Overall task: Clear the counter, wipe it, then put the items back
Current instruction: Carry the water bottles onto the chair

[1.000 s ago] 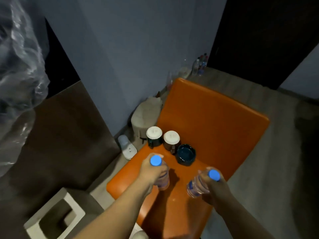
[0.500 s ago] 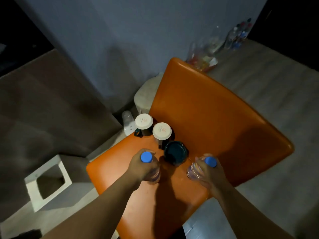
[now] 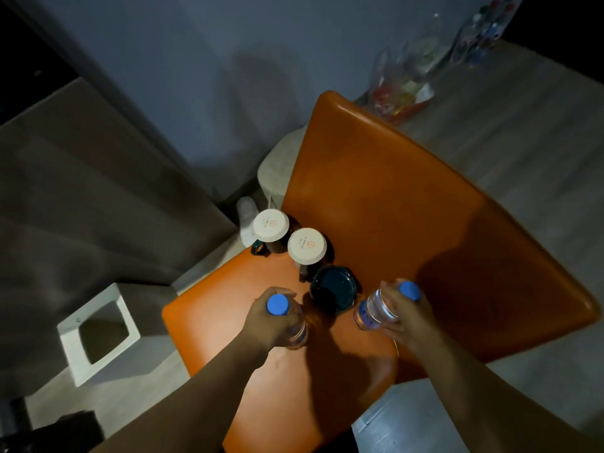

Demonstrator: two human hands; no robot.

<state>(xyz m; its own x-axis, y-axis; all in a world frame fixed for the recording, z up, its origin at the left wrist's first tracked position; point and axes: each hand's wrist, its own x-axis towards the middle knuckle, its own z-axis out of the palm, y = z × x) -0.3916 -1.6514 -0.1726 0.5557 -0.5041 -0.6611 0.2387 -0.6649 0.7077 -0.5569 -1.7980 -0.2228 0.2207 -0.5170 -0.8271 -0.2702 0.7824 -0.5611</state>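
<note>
Both hands have dropped closer to the orange seat (image 3: 425,207) over the past second, bringing two blue-capped water bottles down beside the crockery already parked there. The left hand (image 3: 271,322) curls its fingers round the left bottle (image 3: 299,335) just under the cap and holds it upright, its base at or just above the cushion near the seat's near-left corner. The right hand (image 3: 405,318) grips the right bottle (image 3: 376,310) round its shoulder, tilted, with its base angled toward the dark dish (image 3: 333,287) that lies between the two bottles. Two lidded mugs (image 3: 307,245) stand side by side at the left edge, just behind the dish. A white bin (image 3: 98,371) sits on the floor off that corner. This looks like the clearing step, with items carried off a counter that is out of view and staged here. Next, the right bottle needs righting so it lands clear of the dish, then both grips must loosen without toppling either bottle.
</note>
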